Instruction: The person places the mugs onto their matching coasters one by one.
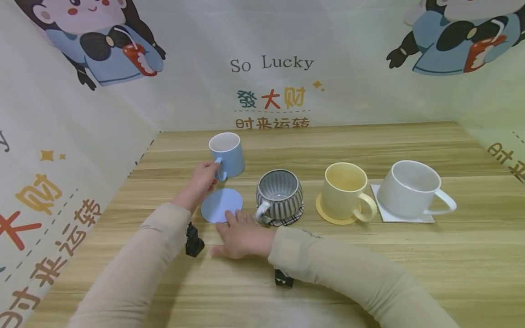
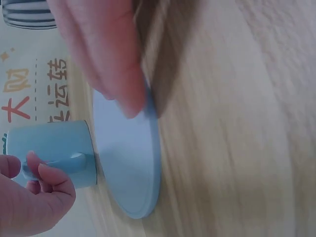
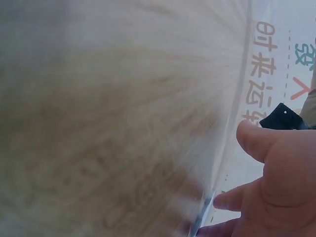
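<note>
A light blue mug [image 1: 231, 159] is upright behind a round light blue coaster [image 1: 221, 206]; whether its base touches the table I cannot tell. My left hand [image 1: 203, 177] grips the mug by its handle, fingers curled around it in the left wrist view, where the mug [image 2: 54, 140] shows beside the coaster [image 2: 129, 163]. With fingers spread, my right hand [image 1: 246, 234] touches the coaster's near right edge. The right wrist view shows two fingertips of that hand [image 3: 284, 182] at the coaster's thin edge [image 3: 203, 213].
Right of the coaster, a grey striped mug [image 1: 280, 193] stands on a checked coaster. Farther right are a yellow mug [image 1: 344, 191] on a yellow coaster [image 1: 321, 214] and a white mug [image 1: 406, 191] on a white square coaster [image 1: 410, 219]. Printed cloth walls [image 1: 348, 100] border the wooden table [image 1: 471, 273].
</note>
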Demonstrator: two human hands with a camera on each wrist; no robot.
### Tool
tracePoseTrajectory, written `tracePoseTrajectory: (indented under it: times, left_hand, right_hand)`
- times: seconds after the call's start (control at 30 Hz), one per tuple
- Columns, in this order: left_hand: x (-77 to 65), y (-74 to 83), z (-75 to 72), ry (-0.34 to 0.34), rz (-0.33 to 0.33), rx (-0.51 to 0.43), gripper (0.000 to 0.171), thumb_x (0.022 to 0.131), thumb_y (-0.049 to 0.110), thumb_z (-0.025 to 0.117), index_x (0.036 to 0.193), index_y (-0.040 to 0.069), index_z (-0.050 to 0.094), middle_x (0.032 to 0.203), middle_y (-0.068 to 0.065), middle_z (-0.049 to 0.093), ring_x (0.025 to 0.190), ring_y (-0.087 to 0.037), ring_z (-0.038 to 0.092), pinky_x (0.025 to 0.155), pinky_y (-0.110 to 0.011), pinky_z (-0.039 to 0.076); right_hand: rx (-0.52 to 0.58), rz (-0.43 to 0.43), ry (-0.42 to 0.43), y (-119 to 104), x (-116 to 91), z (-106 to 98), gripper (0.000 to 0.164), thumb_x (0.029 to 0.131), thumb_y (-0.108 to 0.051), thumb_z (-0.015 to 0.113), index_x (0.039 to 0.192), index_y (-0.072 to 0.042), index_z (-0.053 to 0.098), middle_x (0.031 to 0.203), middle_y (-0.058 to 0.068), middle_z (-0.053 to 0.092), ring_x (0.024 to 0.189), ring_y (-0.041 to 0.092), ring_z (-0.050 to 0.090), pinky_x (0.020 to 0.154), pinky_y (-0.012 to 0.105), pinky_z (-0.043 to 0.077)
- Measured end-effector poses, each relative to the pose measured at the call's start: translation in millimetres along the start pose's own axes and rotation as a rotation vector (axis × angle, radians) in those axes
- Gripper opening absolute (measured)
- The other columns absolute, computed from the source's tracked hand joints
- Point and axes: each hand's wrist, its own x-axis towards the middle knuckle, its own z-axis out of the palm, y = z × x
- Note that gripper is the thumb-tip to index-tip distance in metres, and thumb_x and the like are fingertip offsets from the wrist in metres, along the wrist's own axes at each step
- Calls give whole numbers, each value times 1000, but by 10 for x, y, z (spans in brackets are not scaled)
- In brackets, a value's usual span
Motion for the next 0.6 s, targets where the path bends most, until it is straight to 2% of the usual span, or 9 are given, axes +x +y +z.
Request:
tracePoseTrajectory:
  times: [0.13, 0.27, 0.43, 0.6]
  left_hand:
    - [45, -22, 32, -20, 2, -37, 29, 97, 19, 34, 113, -3, 46, 77, -1, 45, 52, -4, 40, 48, -17, 32]
    - [87, -39, 60, -44, 2, -63, 28, 97, 16, 31, 112, -3, 47, 74, 2, 46, 47, -2, 39, 45, -16, 31]
    - [117, -53, 81, -18, 13, -64, 26, 99, 21, 29, 98, 2, 48, 69, 3, 43, 50, -4, 34, 46, -17, 30]
    - [124, -69, 138, 59, 26, -102, 31, 100, 28, 27, 88, 6, 47, 69, 2, 41, 48, -5, 32, 46, -18, 29]
  right_hand:
    - [-8, 15, 3, -8, 5, 2, 71, 88, -59, 43, 144, -18, 29, 151, 10, 20, 138, 31, 19, 109, 45, 21]
    - [-25, 28, 0, -12, 11, 1, 72, 88, -59, 42, 143, -15, 30, 151, 9, 20, 138, 30, 20, 109, 45, 22]
    - [-36, 35, 0, -15, 21, 10, 71, 88, -59, 42, 143, -16, 31, 151, 8, 20, 138, 29, 20, 109, 45, 22]
    - [-46, 38, 8, -20, 29, 23, 71, 87, -60, 42, 143, -17, 31, 151, 7, 20, 138, 29, 20, 108, 45, 23]
